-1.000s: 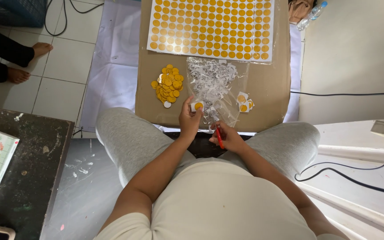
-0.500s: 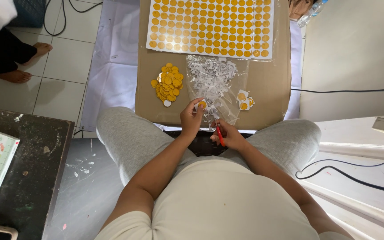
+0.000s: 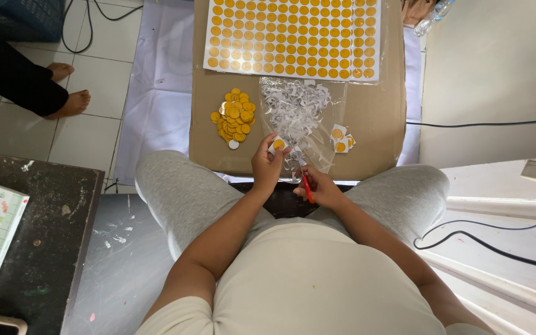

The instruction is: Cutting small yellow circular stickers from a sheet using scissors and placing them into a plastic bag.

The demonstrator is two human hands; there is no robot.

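My left hand (image 3: pixel 267 166) pinches a small paper piece with a yellow round sticker (image 3: pixel 278 144) over the near edge of the cardboard board (image 3: pixel 379 118). My right hand (image 3: pixel 319 188) grips red-handled scissors (image 3: pixel 306 180), blades pointing up toward that piece. A pile of cut yellow round stickers (image 3: pixel 234 118) lies left of my hands. White paper scraps sit on a clear plastic bag (image 3: pixel 299 115) just beyond my fingers. A large sheet of yellow round stickers (image 3: pixel 293 37) lies at the far end.
A few uncut sticker pieces (image 3: pixel 341 139) lie right of the scraps. Another person's bare feet (image 3: pixel 69 93) rest on the tiled floor at upper left. A dark table (image 3: pixel 32 236) with a printed booklet is at left. Black cables (image 3: pixel 485 121) run at right; a plastic bottle (image 3: pixel 432 17) lies top right.
My left hand has turned the small sticker piece slightly and shifted it a little toward the scissors. The other person's feet have moved on the floor.
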